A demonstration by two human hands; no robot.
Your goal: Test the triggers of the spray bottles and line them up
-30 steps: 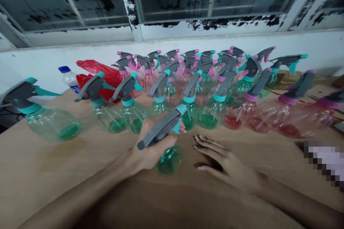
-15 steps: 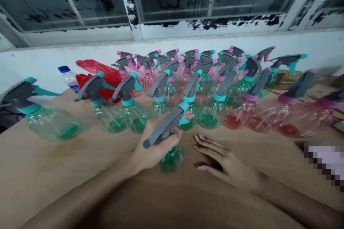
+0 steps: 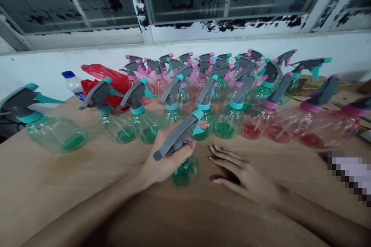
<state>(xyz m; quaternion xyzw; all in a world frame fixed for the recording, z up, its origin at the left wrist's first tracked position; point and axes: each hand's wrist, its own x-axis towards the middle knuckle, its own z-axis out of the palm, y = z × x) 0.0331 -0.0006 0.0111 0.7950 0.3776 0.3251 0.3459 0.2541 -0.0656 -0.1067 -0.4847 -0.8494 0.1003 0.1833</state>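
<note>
My left hand [image 3: 165,160] is wrapped round the neck of a green spray bottle [image 3: 184,173], which stands on the wooden table [image 3: 121,216] in front of me. Its grey spray head with a teal nozzle and trigger sticks up above my fingers; the collar is hidden by them. To the right of that bottle, my right hand [image 3: 242,171] rests on the tabletop with its fingers stretched out, holding nothing. A row of spray bottles stands just beyond both hands, with a green one [image 3: 228,127] and a pink one [image 3: 255,125] among the nearest.
Several more grey-headed spray bottles crowd behind the front row, by the white wall [image 3: 37,61]. Far left stands a single green spray bottle [image 3: 55,135]. A red plastic bag [image 3: 107,79] and a blue-capped water bottle [image 3: 72,83] are at the back left. A pixelated patch covers something at right.
</note>
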